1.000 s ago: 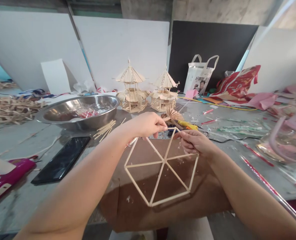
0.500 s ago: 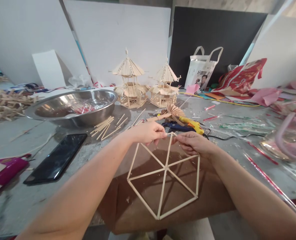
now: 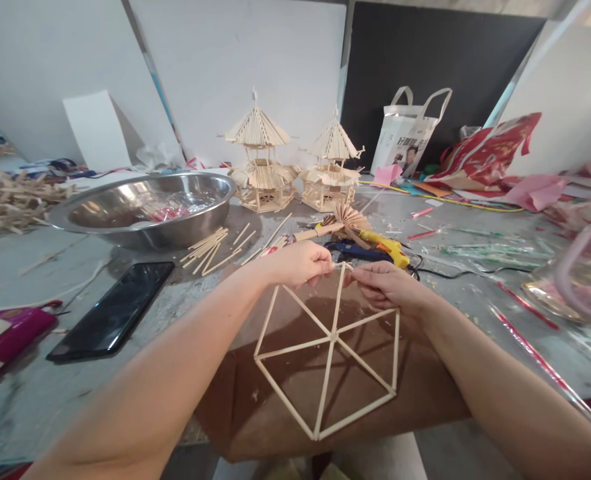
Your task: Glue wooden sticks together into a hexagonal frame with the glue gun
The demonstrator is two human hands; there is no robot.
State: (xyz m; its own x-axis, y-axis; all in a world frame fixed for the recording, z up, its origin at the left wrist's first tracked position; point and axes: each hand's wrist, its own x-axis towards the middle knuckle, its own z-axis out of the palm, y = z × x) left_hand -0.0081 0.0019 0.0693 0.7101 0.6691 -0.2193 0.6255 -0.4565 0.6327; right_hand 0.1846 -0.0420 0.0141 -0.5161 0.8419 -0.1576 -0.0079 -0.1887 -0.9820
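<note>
A hexagonal frame of thin wooden sticks (image 3: pixel 330 343), with spokes meeting at its centre, hangs over a brown board (image 3: pixel 285 393) at the table's near edge. My left hand (image 3: pixel 298 262) pinches the frame's far corner from the left. My right hand (image 3: pixel 385 285) pinches the same corner from the right, fingers closed on the sticks. Both hands meet at that top joint, just in front of a yellow glue gun (image 3: pixel 382 245).
Two stick pagoda models (image 3: pixel 259 160) (image 3: pixel 331 163) stand at the back. A steel bowl (image 3: pixel 140 210), loose sticks (image 3: pixel 210 248), a black phone (image 3: pixel 118 310) and a pink object (image 3: pixel 5 333) lie left. Bags, pink paper and red straws clutter the right.
The view has tilted and the frame sits slightly lower and further right than a second ago. Both hands keep their pinch on its far corner.
</note>
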